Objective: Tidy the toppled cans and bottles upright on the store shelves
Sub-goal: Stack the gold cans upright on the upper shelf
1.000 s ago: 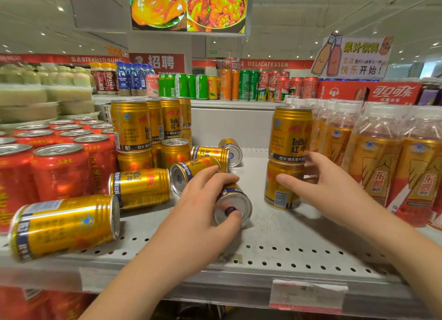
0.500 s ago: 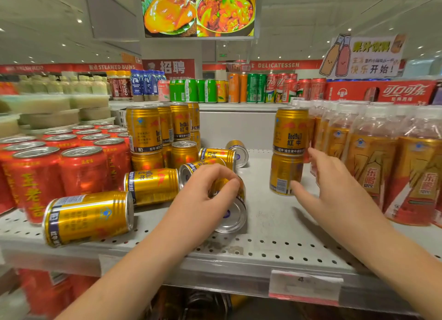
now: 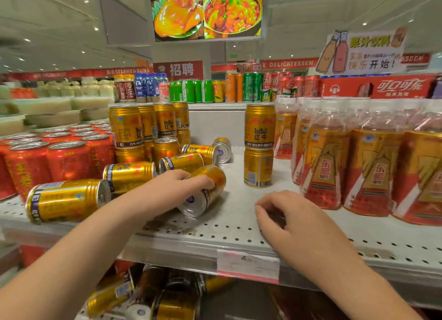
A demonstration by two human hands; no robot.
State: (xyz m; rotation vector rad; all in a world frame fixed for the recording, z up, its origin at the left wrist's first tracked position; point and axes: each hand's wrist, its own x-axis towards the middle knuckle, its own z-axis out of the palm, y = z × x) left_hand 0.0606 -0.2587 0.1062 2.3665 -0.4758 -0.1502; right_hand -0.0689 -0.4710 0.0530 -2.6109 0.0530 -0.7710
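Several gold cans lie toppled on the grey perforated shelf [image 3: 239, 226]. My left hand [image 3: 177, 188] grips one toppled gold can [image 3: 208, 190], tilted with its base end raised toward me. Other fallen cans lie at the front left [image 3: 64, 200], behind it [image 3: 130, 176], and further back [image 3: 181, 163], [image 3: 203, 151], [image 3: 222, 149]. A two-high stack of upright gold cans [image 3: 259, 145] stands to the right. My right hand [image 3: 291, 219] rests on the shelf near its front edge, fingers curled, holding nothing.
Upright gold cans [image 3: 143, 125] are stacked at the back left, red cans [image 3: 55, 157] to their left. Wrapped bottles [image 3: 358, 161] fill the right side. A price tag [image 3: 247, 263] sits on the shelf edge. More gold cans [image 3: 148, 295] lie on the shelf below.
My left hand has tipped the gripped can, lifting its base end off the shelf. My right hand has pulled back from the upright stack to the shelf's front and curled its fingers.
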